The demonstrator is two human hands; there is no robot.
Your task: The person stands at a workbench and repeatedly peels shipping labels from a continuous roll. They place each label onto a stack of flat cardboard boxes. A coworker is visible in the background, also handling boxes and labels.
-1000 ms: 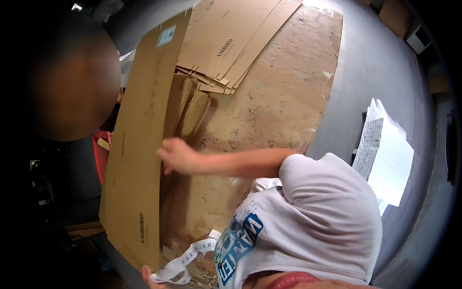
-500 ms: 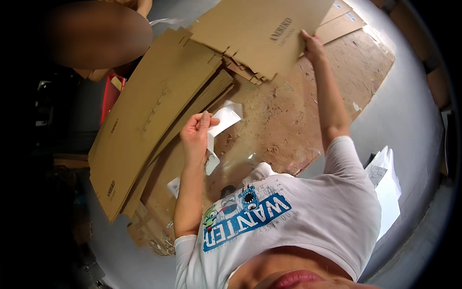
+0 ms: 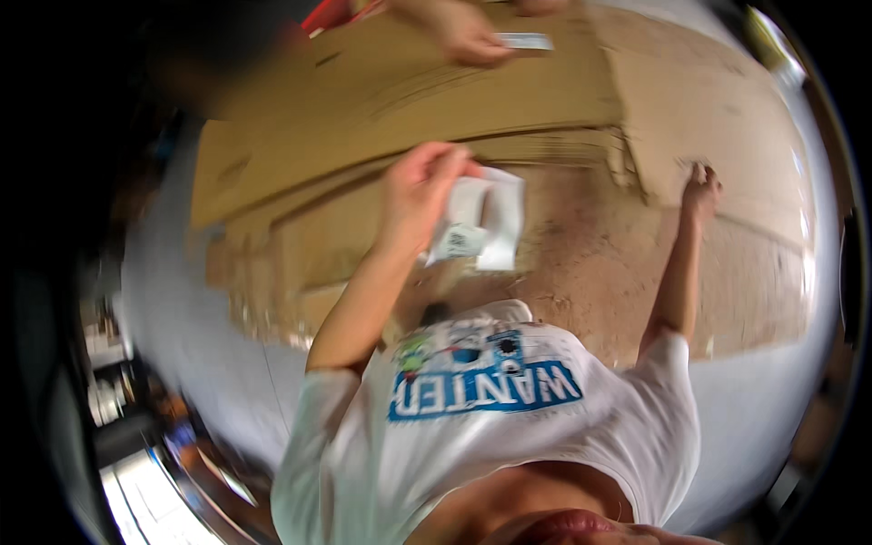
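My left hand point(image 3: 422, 186) pinches a curled white strip of label paper point(image 3: 504, 218), which hangs in a loop over the work surface. One label with dark print shows on its lower left part. Out to the right, my right hand point(image 3: 701, 189) is over the near part of a flat cardboard sheet point(image 3: 708, 100), beside a dark printed mark. Its fingers look bunched together; blur hides whether anything is between them. A stack of flattened cardboard boxes point(image 3: 436, 100) lies to the left of that sheet.
Across the stack, a co-worker's hand point(image 3: 472, 38) holds a small pale label point(image 3: 527, 41). The worn brown work surface point(image 3: 581, 263) lies between me and the cardboard. Something red point(image 3: 327, 16) shows at the far left. Grey floor point(image 3: 218, 327) surrounds the work surface.
My view has turned, so the stack now lies across in front. My right hand has gone from the sheet's edge onto its face, and the sheet now lies flat. A co-worker's hand with a label has appeared.
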